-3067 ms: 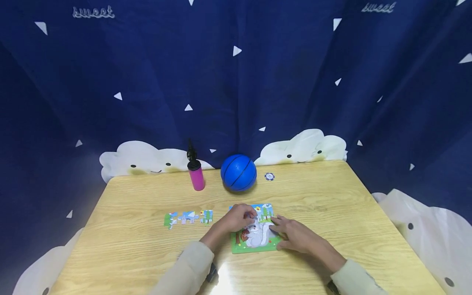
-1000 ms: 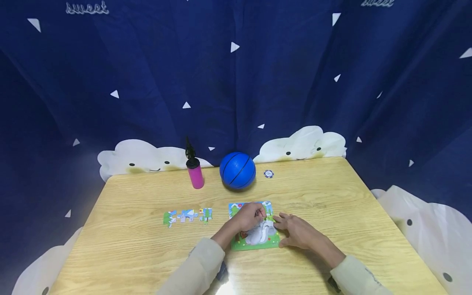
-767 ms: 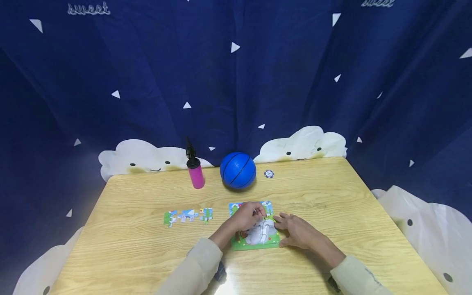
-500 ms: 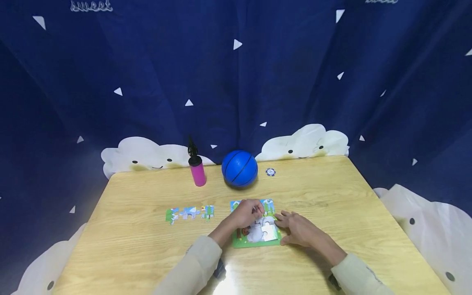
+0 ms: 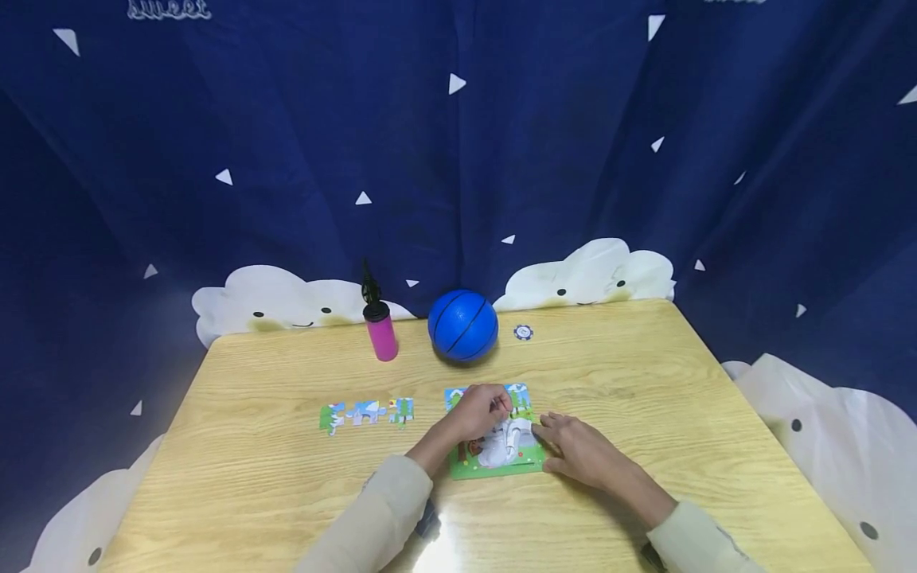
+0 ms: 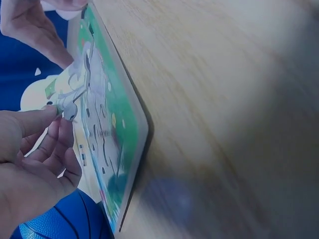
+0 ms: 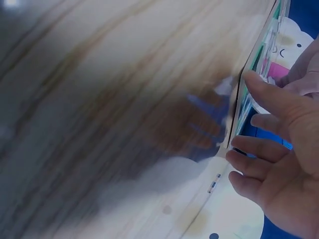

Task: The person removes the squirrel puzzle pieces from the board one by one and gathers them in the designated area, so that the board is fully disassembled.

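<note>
The puzzle board (image 5: 494, 446) near the table's (image 5: 645, 374) front edge looks mostly filled. Her left hand (image 5: 478, 411) pinches a pale piece (image 6: 70, 97) over it; right hand (image 5: 577, 450) rests spread alongside. Three loose pieces (image 5: 367, 414) wait left.

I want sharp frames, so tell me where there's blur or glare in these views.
Head view: sharp, with glare on the table near the sleeves. Left wrist view: table soft, puzzle board fairly clear. Right wrist view: heavy blur across the table, right hand soft.
</note>
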Tool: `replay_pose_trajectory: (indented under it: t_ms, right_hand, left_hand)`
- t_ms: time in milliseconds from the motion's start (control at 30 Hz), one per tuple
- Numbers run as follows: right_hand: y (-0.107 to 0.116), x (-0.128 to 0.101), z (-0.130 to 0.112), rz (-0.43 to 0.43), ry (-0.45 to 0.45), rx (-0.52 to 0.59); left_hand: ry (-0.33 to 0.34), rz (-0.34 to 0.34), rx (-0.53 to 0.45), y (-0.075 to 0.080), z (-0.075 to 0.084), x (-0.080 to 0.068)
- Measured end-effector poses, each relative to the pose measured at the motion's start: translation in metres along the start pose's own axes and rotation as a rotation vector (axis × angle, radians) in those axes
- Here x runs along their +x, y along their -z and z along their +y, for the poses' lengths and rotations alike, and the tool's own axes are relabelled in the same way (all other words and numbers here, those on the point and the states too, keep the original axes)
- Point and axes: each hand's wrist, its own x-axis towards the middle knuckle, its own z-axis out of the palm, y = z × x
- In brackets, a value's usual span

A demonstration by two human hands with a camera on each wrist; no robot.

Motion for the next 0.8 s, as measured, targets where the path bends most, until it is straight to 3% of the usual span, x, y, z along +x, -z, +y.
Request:
replay_pose_trajectory:
  t_ms: [200, 400, 600, 800]
  right_hand:
    - [0.000, -0.002, -0.001, 0.027, 0.058, 0.021]
    - [0.001, -0.004, -0.001, -0.044, 0.052, 0.054]
    - [0.000, -0.004, -0.002, -0.062, 0.042, 0.061]
    - [0.000, -0.004, -0.003, -0.073, 0.030, 0.057]
  left_hand:
    - [-0.005, 0.002, -0.004, -0.002, 0.002, 0.001]
    - [0.003, -0.002, -0.025, -0.003, 0.005, 0.002]
    - [0.000, 0.000, -0.027, -0.003, 0.003, 0.003]
    - [-0.029, 0.024, -0.064, 0.008, 0.002, 0.001]
